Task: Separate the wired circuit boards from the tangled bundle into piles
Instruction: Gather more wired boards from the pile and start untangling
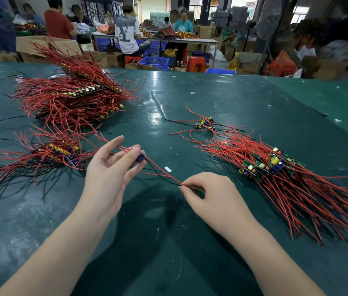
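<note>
Blue crate (153,62) beyond table: contents not discernible. Cardboard box (46,46) behind bundle, contents hidden. Green table (211,99), workshop, seated workers behind. Tangled bundle (70,97) far left; sorted pile (275,167) right. Circuit board (140,157) between hands, wires running lower-right. Left hand (109,174) holds board, fingers spread; right hand (209,195) pinches wire ends (181,184).

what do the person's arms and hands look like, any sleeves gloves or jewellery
Both forearms are bare right up to the bottom edge of the picture, so no sleeves show. The left hand and the right hand wear no gloves. No rings, watch or bracelet can be seen on the fingers or wrists. The nails look short and unpainted.
</note>
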`<action>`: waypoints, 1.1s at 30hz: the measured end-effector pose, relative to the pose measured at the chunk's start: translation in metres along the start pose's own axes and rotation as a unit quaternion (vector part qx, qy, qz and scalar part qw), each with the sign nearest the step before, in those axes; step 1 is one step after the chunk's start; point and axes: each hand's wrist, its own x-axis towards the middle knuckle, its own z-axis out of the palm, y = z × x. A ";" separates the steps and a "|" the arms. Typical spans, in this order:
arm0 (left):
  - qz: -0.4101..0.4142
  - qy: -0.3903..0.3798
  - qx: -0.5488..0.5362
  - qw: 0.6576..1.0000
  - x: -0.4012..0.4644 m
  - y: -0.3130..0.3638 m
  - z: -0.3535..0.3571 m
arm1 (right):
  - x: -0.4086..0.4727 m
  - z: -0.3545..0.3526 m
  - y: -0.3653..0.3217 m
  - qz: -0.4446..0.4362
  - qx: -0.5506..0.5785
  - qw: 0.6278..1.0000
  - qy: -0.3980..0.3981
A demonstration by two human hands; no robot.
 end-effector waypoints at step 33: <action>0.008 0.021 -0.042 0.999 -0.001 -0.005 0.002 | 0.007 -0.011 0.007 0.016 0.081 0.995 -0.048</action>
